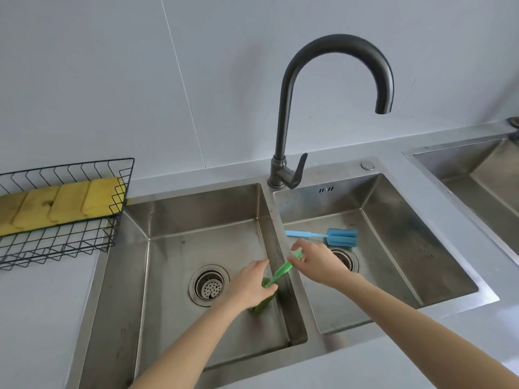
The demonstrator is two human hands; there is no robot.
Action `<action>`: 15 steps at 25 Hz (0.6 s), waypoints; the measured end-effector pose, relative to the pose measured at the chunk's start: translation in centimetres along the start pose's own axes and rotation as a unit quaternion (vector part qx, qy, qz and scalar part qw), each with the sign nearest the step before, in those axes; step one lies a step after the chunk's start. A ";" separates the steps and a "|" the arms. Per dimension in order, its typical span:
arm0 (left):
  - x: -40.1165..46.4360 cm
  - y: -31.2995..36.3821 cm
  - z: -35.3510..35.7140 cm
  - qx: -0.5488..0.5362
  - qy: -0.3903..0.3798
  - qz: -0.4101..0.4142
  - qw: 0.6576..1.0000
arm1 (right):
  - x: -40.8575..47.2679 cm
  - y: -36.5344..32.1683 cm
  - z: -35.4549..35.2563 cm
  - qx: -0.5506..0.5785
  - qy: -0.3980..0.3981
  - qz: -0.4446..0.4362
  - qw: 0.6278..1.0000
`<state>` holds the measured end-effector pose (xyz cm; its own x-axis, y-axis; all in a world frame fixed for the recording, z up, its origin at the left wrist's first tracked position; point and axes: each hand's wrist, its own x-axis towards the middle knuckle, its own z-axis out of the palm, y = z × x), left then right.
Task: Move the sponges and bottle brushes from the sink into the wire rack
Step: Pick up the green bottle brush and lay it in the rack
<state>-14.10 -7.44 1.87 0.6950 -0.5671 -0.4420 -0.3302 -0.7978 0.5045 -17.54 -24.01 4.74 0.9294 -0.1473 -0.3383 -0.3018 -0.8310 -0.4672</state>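
Head cam: my left hand point(250, 284) is wrapped round the foam head of the green bottle brush point(276, 279), low in the left basin of the sink point(196, 203). My right hand point(314, 262) pinches the handle tip over the divider. Blue bottle brush point(334, 236) lies in the right basin nr the drain. Yellow sponges point(64, 203) sit in the wire rack point(70, 240) on the counter, left of sink.

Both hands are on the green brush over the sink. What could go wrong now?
The green brush is held by both the left hand and the right hand, so a clumsy handover might drop it back into the left basin. The blue brush in the right basin could be forgotten. The wire rack already holds yellow sponges, so space may be tight.
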 end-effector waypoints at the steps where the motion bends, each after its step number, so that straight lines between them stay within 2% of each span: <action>1: 0.3 0.3 0.4 0.000 -0.008 0.000 1.000 | 0.0 0.2 0.1 0.019 -0.001 -0.001 1.000; 7: 1.0 1.1 1.9 -0.014 -0.011 0.009 1.000 | 0.3 0.1 0.5 0.083 0.033 -0.020 0.996; 15: 0.0 -1.3 1.3 -0.005 0.069 0.006 0.998 | 0.7 -2.5 -1.1 0.212 0.074 -0.005 0.974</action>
<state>-14.53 -6.68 0.21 0.7722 -0.5428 -0.3303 -0.3337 -0.7888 0.5162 -15.89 -22.62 6.56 0.9439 -0.2416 -0.2251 -0.3237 -0.5412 -0.7761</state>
